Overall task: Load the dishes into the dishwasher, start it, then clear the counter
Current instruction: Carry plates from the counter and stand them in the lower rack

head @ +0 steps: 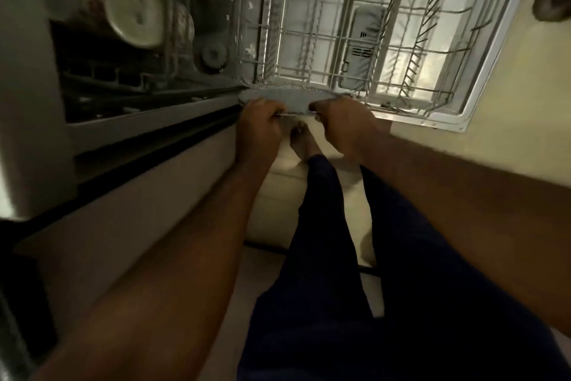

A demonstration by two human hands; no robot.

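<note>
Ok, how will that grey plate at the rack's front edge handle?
The plate looks stiff, probably ceramic, so likely to chip if knocked on the wire rack. Being round, it may roll or tip unless set between tines. The left hand and right hand both grip its near rim, hinting at some weight.

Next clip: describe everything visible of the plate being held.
The plate is round and pale grey, with a faintly speckled face; material unclear in the blur. It shows as a narrow oval at the near edge of the pulled-out white wire rack; contact with it is unclear. The left hand and right hand each grip its near rim.
</note>
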